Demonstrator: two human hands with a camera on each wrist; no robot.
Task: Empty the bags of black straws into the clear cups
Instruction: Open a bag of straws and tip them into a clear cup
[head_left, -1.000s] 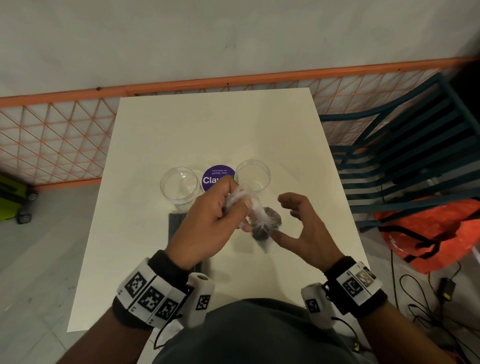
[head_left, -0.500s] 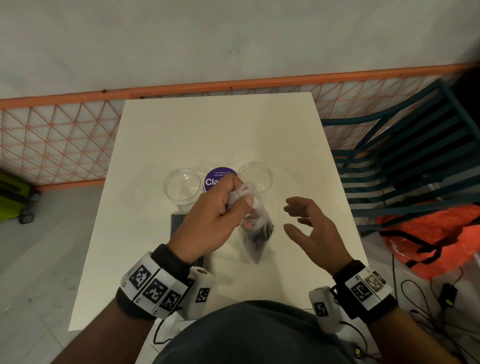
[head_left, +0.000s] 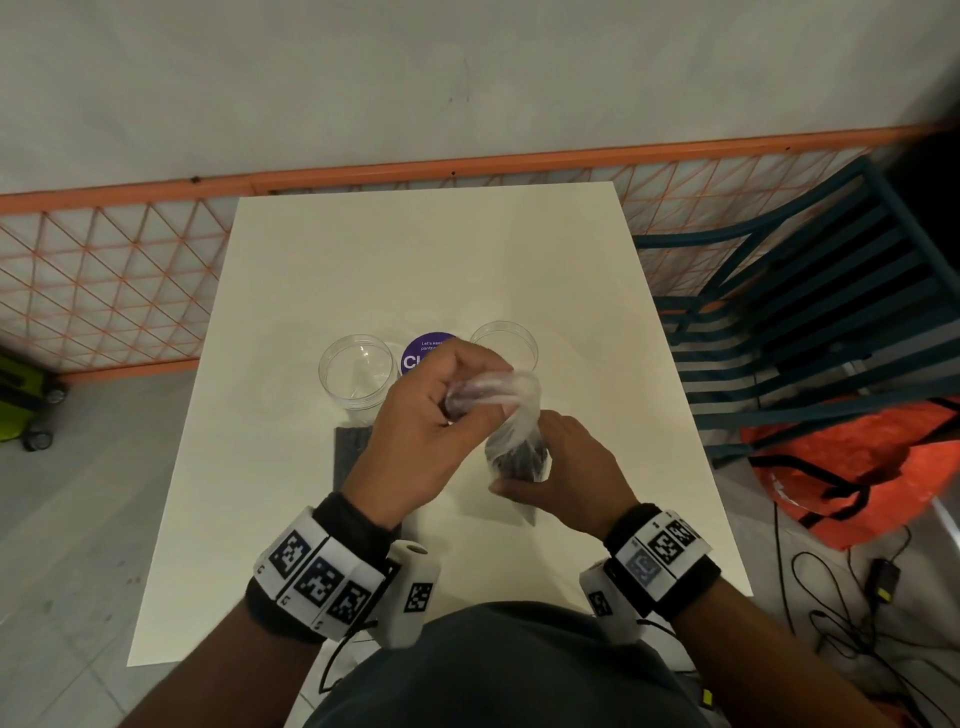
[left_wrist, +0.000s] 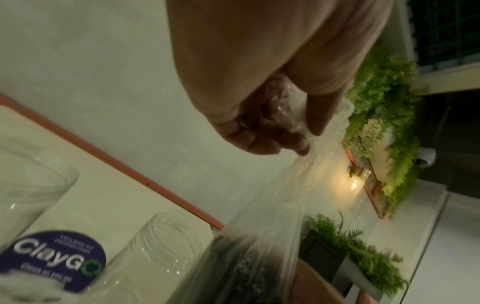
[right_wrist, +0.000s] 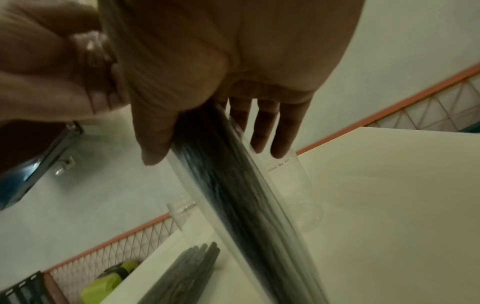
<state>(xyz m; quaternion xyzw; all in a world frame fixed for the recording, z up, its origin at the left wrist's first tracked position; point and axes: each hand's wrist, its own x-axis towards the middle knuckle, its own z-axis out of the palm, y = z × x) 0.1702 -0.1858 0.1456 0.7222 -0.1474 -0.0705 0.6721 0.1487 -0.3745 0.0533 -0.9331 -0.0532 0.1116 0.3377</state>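
A clear plastic bag of black straws (head_left: 519, 457) hangs upright over the table, just in front of the right clear cup (head_left: 506, 340). My left hand (head_left: 457, 410) grips the bag's bunched top (left_wrist: 283, 115). My right hand (head_left: 524, 483) holds the lower part, with the thumb on one side of the straws (right_wrist: 233, 185) and the fingers behind. The left clear cup (head_left: 357, 371) stands empty. A second bag of straws (head_left: 350, 457) lies flat on the table, partly hidden under my left hand.
A round purple sticker (head_left: 423, 353) sits between the two cups on the white table (head_left: 415, 260). An orange mesh fence (head_left: 104, 286) runs behind the table. A dark slatted chair (head_left: 805, 312) and an orange bag (head_left: 857, 467) are to the right.
My right hand, open beside the bag before, has closed in and taken hold of its lower part. My left hand has kept its grip on the bag's top.
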